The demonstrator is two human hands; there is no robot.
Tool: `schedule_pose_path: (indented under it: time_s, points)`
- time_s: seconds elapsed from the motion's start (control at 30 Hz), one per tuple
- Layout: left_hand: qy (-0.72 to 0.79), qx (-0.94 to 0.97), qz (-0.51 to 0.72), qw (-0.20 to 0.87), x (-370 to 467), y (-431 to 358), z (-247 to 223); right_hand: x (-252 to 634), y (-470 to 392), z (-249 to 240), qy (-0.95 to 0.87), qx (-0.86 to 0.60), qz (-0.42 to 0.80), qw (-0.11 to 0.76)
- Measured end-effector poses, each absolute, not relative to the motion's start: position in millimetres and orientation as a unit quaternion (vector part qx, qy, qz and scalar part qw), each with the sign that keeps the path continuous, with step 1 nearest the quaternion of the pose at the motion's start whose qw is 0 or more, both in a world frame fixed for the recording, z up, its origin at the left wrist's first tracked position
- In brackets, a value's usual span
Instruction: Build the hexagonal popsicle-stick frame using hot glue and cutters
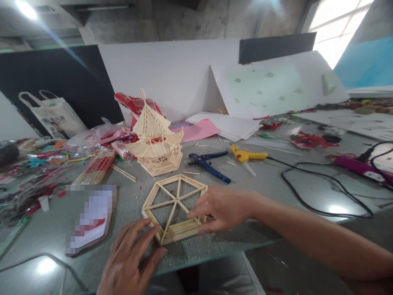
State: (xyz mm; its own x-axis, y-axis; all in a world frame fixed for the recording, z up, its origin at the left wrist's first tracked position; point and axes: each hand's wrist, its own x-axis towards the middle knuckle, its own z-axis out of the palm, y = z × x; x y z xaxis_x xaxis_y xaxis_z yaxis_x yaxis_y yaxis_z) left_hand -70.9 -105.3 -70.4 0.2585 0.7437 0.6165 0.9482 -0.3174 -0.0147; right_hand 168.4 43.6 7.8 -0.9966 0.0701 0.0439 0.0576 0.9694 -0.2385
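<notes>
A hexagonal frame of thin wooden sticks [177, 201], with spokes meeting in the middle, lies flat at the table's front edge. Sticks laid side by side fill its front section. My left hand [130, 254] rests at the frame's front left, fingers spread and fingertips touching its rim. At the front right, my right hand [221, 208] is curled round the rim, thumb outside and index finger inside. Whether it also pinches a loose stick is hidden. Just behind stands a pagoda model of wooden sticks [155, 143].
Blue cutting pliers [208, 164] and a yellow glue gun [248, 155] with a black cord lie behind my right hand. On the left are a phone [95, 217], a packet of sticks [95, 167] and craft scraps. A purple power strip [357, 167] lies far right.
</notes>
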Motion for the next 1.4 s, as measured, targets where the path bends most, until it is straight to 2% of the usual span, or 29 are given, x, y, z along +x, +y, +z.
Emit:
schedule_pose_path:
  time_s: [0.17,0.33,0.6,0.67,0.83,0.9,1.13,1.27,1.4]
  points:
    - [-0.552,-0.763,-0.267,0.205,-74,-106,-69,174,59,11,-0.973,-0.169,0.040,0.153]
    - [-0.551,-0.762,-0.276,0.199,-71,-103,-75,180,83,11,-0.917,-0.327,-0.051,0.222]
    - [-0.537,-0.776,-0.267,0.196,-65,-91,-85,190,108,9,-0.860,-0.401,-0.064,0.308]
    - [-0.527,-0.782,-0.260,0.209,-65,-86,-84,187,111,6,-0.874,-0.399,-0.045,0.274]
    - [-0.507,-0.789,-0.248,0.242,-65,-81,-81,160,117,-11,-0.928,-0.365,-0.052,0.062]
    - [-0.508,-0.790,-0.246,0.238,-66,-83,-78,146,123,-16,-0.939,-0.338,-0.070,0.012]
    - [-0.512,-0.780,-0.262,0.247,-75,-91,-64,135,123,8,-0.958,-0.282,-0.050,0.000]
    - [-0.524,-0.774,-0.273,0.227,-76,-91,-62,142,92,22,-0.991,-0.126,0.043,0.001]
    - [-0.538,-0.766,-0.282,0.211,-73,-90,-62,137,70,17,-0.997,-0.033,0.028,-0.058]
